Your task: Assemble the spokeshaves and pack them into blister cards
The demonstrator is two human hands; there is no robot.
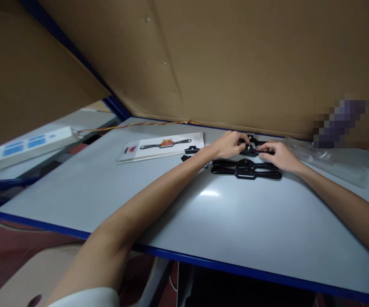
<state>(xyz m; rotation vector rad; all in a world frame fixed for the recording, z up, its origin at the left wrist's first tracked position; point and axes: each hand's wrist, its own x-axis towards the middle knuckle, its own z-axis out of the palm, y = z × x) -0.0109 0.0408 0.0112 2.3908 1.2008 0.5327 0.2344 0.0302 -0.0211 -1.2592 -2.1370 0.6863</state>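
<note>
Both my hands reach to the far side of a grey table (178, 221). My left hand (230, 144) and my right hand (278, 154) each pinch an end of a black two-handled tool (251, 149) lying flat near the back wall. Just in front of it lie two more black two-handled tools (245, 168), side by side and parallel. To the left of my left hand sit small black parts (191, 150).
A white retail card (161, 146) printed with a tool picture lies at the back left. Clear plastic bags (328, 162) lie at the right. Cardboard walls (235, 59) close in the back and left; a red-yellow wire (139, 124) runs along the rear edge. A white power strip (27, 143) sits far left.
</note>
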